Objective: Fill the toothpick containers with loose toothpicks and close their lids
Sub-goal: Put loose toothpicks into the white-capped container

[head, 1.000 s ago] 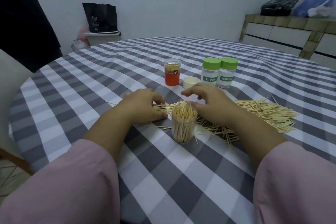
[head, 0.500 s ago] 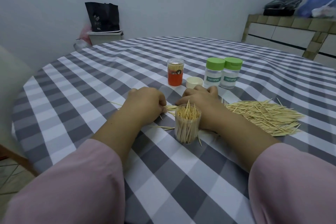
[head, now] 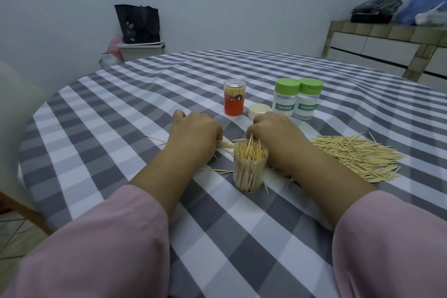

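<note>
Near the front edge of the round table (head: 101, 143), under its grey-and-white checked cloth, an open clear toothpick container (head: 250, 168) stands upright, packed with toothpicks whose tips rise above its rim. Just behind it, both hands rest knuckles-up on the cloth. The left hand (head: 194, 136) is curled, with a small bundle of toothpicks (head: 226, 144) sticking out from under its fingers, so it seems to be grasping them. The right hand (head: 275, 134) is curled too, but whether it holds toothpicks is hidden beneath it; I cannot tell. The loose toothpick pile (head: 358, 155) lies fanned toward the right edge, a few strays beside the container.

Farther toward the table's middle stand an orange-labelled container (head: 234, 100) with its lid on, two green-lidded containers (head: 296, 100) marked TOOTHPICK touching each other, and a cream lid (head: 259, 111) lying apart from any container.

Main risk: the clear container is light, tall and between both wrists; a forearm brushing it could tip it and spill the lot. It also looks nearly full, so forcing more in may splay the sticks and stop the lid seating.
</note>
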